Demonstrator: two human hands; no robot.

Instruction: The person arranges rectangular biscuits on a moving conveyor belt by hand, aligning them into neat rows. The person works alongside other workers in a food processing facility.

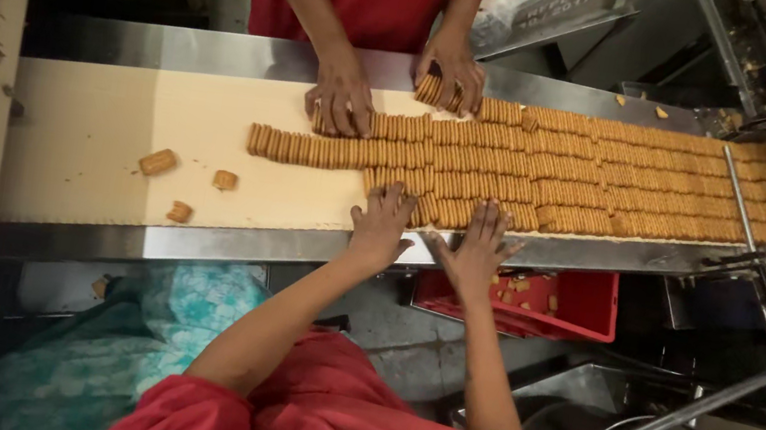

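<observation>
Steel machine frames; red crate; dim floor.

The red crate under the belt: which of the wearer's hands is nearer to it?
Right. The right hand rests on the biscuit rows almost directly above the red crate; the left hand lies farther along the belt, away from it.

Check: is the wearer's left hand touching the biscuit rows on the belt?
Touching. The head view shows the left hand with fingertips resting on the near biscuit rows, no gap visible.
</observation>
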